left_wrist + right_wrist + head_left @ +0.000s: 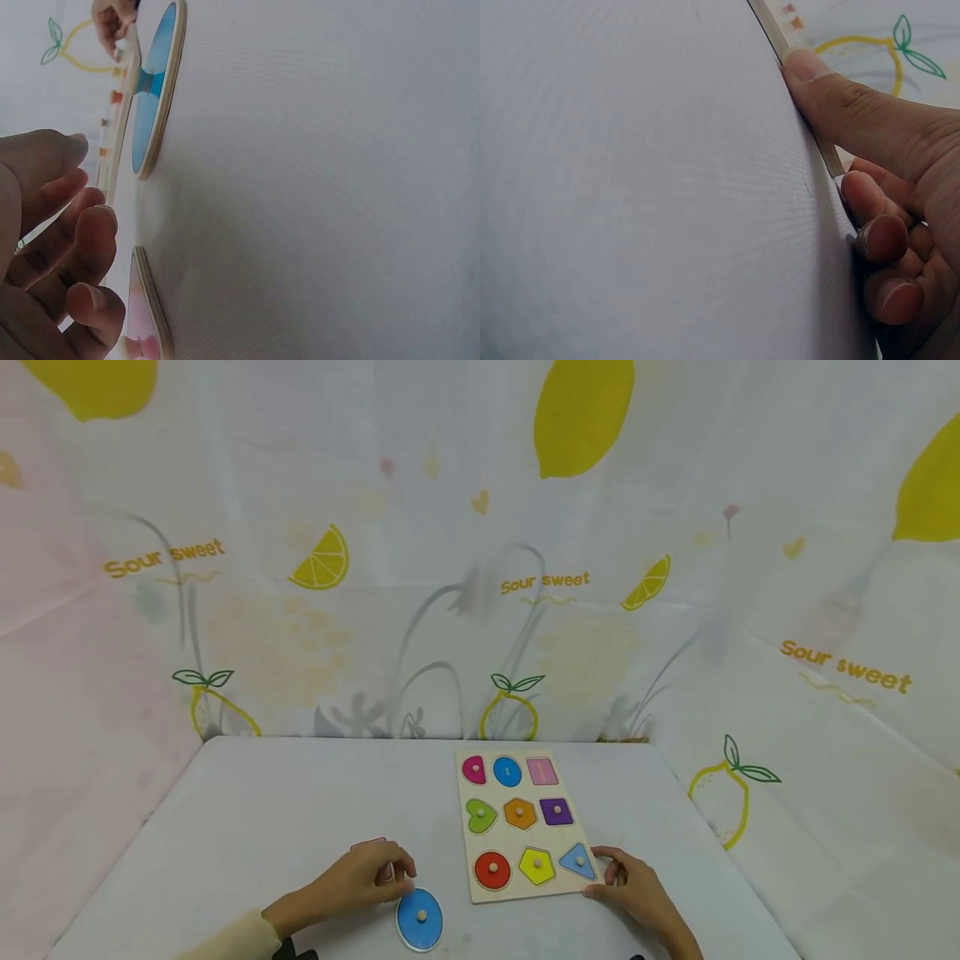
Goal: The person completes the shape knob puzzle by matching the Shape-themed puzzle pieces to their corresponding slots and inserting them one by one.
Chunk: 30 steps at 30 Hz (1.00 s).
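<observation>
Orange "Sour sweet" lettering (555,581) behind puzzle (498,842).

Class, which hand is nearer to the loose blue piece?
Left. The left hand is close by the blue piece, at its upper left in the head view; the right hand is farther, at the near right corner of the puzzle board.

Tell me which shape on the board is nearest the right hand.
The light-blue triangle, at the corner of the board that the right hand grips; the others sit farther.
</observation>
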### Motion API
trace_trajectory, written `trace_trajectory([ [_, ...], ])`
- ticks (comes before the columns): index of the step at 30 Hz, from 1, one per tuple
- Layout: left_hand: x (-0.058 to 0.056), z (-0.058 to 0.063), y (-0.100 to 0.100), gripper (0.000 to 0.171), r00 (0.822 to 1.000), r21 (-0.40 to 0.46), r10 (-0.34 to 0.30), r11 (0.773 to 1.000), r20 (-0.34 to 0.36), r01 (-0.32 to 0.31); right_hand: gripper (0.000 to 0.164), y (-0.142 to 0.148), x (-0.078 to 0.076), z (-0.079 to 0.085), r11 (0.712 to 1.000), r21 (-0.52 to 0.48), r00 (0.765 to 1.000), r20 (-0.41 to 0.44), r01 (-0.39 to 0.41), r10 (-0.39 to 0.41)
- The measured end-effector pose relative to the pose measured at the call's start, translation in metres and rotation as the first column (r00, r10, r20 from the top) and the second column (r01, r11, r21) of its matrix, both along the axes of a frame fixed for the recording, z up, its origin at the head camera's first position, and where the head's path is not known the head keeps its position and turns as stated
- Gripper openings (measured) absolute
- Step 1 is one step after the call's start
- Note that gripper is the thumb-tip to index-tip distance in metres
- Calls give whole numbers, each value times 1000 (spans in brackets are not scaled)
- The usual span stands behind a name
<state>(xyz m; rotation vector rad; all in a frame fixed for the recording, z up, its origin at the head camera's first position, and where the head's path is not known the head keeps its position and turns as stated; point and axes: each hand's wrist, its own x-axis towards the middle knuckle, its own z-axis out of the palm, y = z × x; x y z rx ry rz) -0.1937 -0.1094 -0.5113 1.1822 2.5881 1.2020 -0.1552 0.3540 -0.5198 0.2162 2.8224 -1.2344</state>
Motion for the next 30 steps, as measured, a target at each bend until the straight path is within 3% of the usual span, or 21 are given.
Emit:
trace_trajectory([
  [5, 6, -2, 0, 17, 999, 29, -36, 999, 35, 35, 70, 1, 0, -1, 1000, 1, 1000, -5, 4, -4],
  [13, 10, -11, 4, 15, 996, 35, -85, 996, 10, 85, 70, 0, 0, -1, 1000, 1, 1000, -9, 16, -16],
  [22, 13, -14, 6, 12, 997, 25, -70, 997, -20, 71, 71, -2, 0, -1, 1000, 4, 1000, -3, 27, -27],
  [30, 16, -15, 11, 15, 999, -7, -13, 1000, 45, 14, 70, -1, -1, -1, 1000, 6, 1000, -4, 24, -24],
])
